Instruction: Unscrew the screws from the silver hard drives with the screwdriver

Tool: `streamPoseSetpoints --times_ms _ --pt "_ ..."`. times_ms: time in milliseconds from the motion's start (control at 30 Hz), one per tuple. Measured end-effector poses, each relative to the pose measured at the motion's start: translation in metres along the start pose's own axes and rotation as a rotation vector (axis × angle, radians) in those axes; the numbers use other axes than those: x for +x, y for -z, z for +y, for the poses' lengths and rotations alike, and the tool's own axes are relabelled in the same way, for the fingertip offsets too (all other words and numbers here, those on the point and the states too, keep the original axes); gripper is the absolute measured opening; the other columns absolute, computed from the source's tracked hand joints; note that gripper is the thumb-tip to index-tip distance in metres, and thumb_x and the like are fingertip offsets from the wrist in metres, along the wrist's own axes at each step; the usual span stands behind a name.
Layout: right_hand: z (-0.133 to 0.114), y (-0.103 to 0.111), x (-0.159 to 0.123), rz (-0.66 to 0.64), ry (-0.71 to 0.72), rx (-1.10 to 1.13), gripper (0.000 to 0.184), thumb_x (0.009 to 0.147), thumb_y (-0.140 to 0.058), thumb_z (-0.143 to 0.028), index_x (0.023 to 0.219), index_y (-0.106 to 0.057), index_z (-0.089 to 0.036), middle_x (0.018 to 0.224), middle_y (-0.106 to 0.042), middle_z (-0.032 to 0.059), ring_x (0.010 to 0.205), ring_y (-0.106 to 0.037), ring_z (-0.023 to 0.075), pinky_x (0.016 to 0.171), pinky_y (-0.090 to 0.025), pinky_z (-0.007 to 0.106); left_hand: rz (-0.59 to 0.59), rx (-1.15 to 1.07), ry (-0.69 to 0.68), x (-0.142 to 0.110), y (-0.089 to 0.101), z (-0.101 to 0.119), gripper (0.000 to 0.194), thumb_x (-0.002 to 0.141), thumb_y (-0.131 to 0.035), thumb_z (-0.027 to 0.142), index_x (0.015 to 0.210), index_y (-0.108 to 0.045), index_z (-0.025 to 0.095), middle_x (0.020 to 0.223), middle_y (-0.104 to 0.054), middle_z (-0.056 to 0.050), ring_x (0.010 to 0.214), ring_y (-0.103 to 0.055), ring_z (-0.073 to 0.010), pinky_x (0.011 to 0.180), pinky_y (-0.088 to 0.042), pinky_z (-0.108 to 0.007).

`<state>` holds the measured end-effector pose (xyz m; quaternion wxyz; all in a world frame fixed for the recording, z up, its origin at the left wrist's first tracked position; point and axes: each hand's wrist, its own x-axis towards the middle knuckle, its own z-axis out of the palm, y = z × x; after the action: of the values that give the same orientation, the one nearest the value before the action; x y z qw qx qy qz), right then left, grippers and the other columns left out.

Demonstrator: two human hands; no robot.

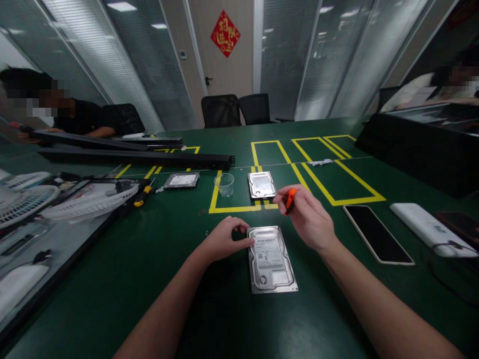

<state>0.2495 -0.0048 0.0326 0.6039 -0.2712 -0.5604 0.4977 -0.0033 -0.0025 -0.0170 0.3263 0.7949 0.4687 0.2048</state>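
Note:
A silver hard drive (270,259) lies flat on the green table (157,259) in front of me. My left hand (224,240) rests on the table at the drive's top left corner, fingers curled, thumb touching its edge. My right hand (309,218) is closed around a small orange-handled screwdriver (289,198), held just above the drive's top right corner with the thin tip pointing down. A second hard drive (261,184) lies further back inside the yellow tape marks, and a third (182,180) lies to the left. A clear plastic cup (225,184) stands between them.
A phone (377,233) and a white power bank (430,229) lie on the right. A long black power strip (149,158) crosses the back left. White fan grilles (86,199) and a yellow-handled screwdriver (144,195) sit left. Other people sit at the far left and far right.

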Motion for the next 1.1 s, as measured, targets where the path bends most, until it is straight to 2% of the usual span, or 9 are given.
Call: streamPoseSetpoints --times_ms 100,200,400,533,633,767,867,1000,1100 --pt "0.0008 0.0002 -0.0015 0.024 0.010 -0.056 0.017 0.099 -0.072 -0.039 0.102 -0.063 -0.025 0.106 -0.072 0.0044 0.086 -0.065 0.0186 0.077 -0.050 0.035 -0.004 0.003 0.007 0.0004 0.0005 0.0008 0.033 0.087 -0.082 0.045 0.110 -0.074 0.022 0.106 -0.072 -0.006 0.102 -0.065 -0.0259 0.088 -0.050 -0.038" --pt "0.0032 -0.0007 -0.0020 0.023 0.028 -0.031 0.025 0.096 -0.078 -0.034 0.102 -0.055 -0.027 0.101 -0.073 0.0005 0.075 -0.062 0.0152 0.072 -0.049 0.033 -0.005 0.002 0.012 0.0006 0.0010 0.0011 0.033 0.088 -0.081 0.045 0.110 -0.075 0.021 0.106 -0.072 -0.006 0.102 -0.065 -0.0259 0.087 -0.051 -0.038" --pt "0.0010 -0.0004 -0.0022 -0.021 0.025 0.009 0.030 0.109 -0.051 -0.046 0.121 -0.066 -0.023 0.105 -0.072 0.0066 0.077 -0.058 0.0174 0.074 -0.048 0.036 0.002 -0.005 0.004 0.0002 0.0011 0.0017 0.034 0.088 -0.081 0.045 0.111 -0.074 0.022 0.106 -0.072 -0.005 0.102 -0.065 -0.0254 0.087 -0.051 -0.038" --pt "-0.0008 0.0005 -0.0025 0.031 0.034 -0.100 0.016 0.100 -0.071 -0.037 0.107 -0.063 -0.025 0.113 -0.073 0.0061 0.090 -0.068 0.0190 0.082 -0.053 0.037 0.000 -0.001 0.011 0.0002 0.0017 0.0030 0.033 0.088 -0.082 0.045 0.110 -0.075 0.022 0.106 -0.072 -0.005 0.102 -0.066 -0.0256 0.087 -0.051 -0.038" --pt "-0.0007 -0.0006 -0.0028 0.070 0.051 -0.104 0.029 0.093 -0.081 -0.033 0.101 -0.054 -0.027 0.109 -0.074 0.0031 0.078 -0.066 0.0165 0.074 -0.053 0.035 -0.003 0.004 0.013 0.0003 0.0027 0.0033 0.032 0.088 -0.081 0.045 0.109 -0.075 0.022 0.105 -0.072 -0.005 0.101 -0.066 -0.0258 0.086 -0.051 -0.038" --pt "-0.0015 -0.0014 -0.0035 0.022 0.041 -0.029 0.021 0.103 -0.065 -0.044 0.112 -0.061 -0.026 0.099 -0.072 0.0037 0.069 -0.055 0.0157 0.067 -0.046 0.034 -0.004 0.005 0.009 0.0004 0.0027 0.0022 0.032 0.088 -0.081 0.045 0.110 -0.075 0.022 0.105 -0.072 -0.005 0.101 -0.065 -0.0255 0.087 -0.051 -0.038" --pt "-0.0020 -0.0004 -0.0040 -0.011 0.026 -0.024 0.031 0.109 -0.049 -0.047 0.116 -0.069 -0.024 0.102 -0.071 0.0070 0.075 -0.056 0.0178 0.070 -0.047 0.036 0.000 0.001 -0.013 0.0002 0.0015 0.0007 0.031 0.088 -0.081 0.044 0.109 -0.075 0.022 0.105 -0.072 -0.005 0.101 -0.065 -0.0251 0.088 -0.050 -0.038" --pt "-0.0006 -0.0003 -0.0041 0.028 0.048 -0.097 0.016 0.102 -0.069 -0.040 0.106 -0.064 -0.025 0.108 -0.072 0.0054 0.085 -0.065 0.0186 0.078 -0.051 0.036 0.000 0.001 -0.015 0.0001 0.0006 -0.0003 0.031 0.088 -0.081 0.044 0.109 -0.074 0.022 0.105 -0.072 -0.005 0.100 -0.064 -0.0250 0.087 -0.050 -0.038" --pt "-0.0001 -0.0015 -0.0040 0.045 0.043 -0.076 0.025 0.096 -0.077 -0.038 0.101 -0.055 -0.027 0.106 -0.072 0.0024 0.073 -0.061 0.0155 0.070 -0.049 0.034 -0.004 0.004 -0.002 0.0002 0.0011 0.0005 0.033 0.088 -0.081 0.046 0.110 -0.074 0.022 0.106 -0.072 -0.006 0.102 -0.064 -0.0256 0.088 -0.050 -0.038"
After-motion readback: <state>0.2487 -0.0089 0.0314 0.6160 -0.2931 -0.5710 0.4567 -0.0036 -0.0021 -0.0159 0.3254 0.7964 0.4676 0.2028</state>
